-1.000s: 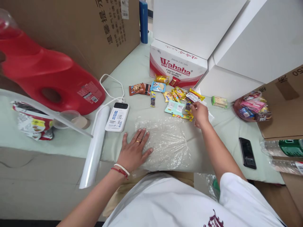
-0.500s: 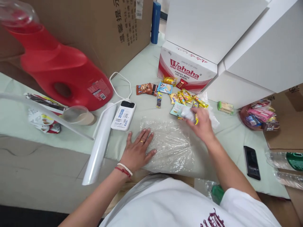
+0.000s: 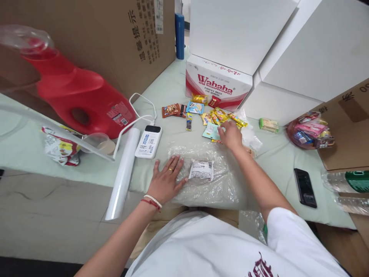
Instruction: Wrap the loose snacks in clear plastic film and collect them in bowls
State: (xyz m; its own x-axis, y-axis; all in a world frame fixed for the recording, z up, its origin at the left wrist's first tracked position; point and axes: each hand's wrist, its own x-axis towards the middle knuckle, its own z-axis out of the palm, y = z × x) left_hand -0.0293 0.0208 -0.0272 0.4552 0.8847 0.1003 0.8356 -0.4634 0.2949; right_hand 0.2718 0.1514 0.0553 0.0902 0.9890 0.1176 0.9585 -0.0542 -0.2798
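Observation:
My left hand (image 3: pixel 165 181) lies flat with spread fingers on the left part of a sheet of clear plastic film (image 3: pixel 221 188). On the film, just right of its fingertips, rests a small white packet (image 3: pixel 201 170) with dark print. My right hand (image 3: pixel 231 135) reaches over the pile of wrapped snacks, fingers apart and bent downward. Its thumb and fingertips are at the right edge of a pale teal packet (image 3: pixel 210 131); a firm grip is not visible. Yellow snack packets (image 3: pixel 219 115) lie just beyond it, and crumpled clear plastic (image 3: pixel 251 137) sits to its right.
Left of the film are a white power bank (image 3: pixel 149 142) on a cable, a white roll (image 3: pixel 123 173) and a red jug (image 3: pixel 83 96). A Wahaba-style printed carton (image 3: pixel 217 82) stands behind the snacks. Rightward are a snack bowl (image 3: pixel 291 136) and a phone (image 3: pixel 305 187).
The white packet now lies on the film, where none lay before. My right hand has shifted slightly back over the snack pile, by the teal packet. My left hand stays flat on the film.

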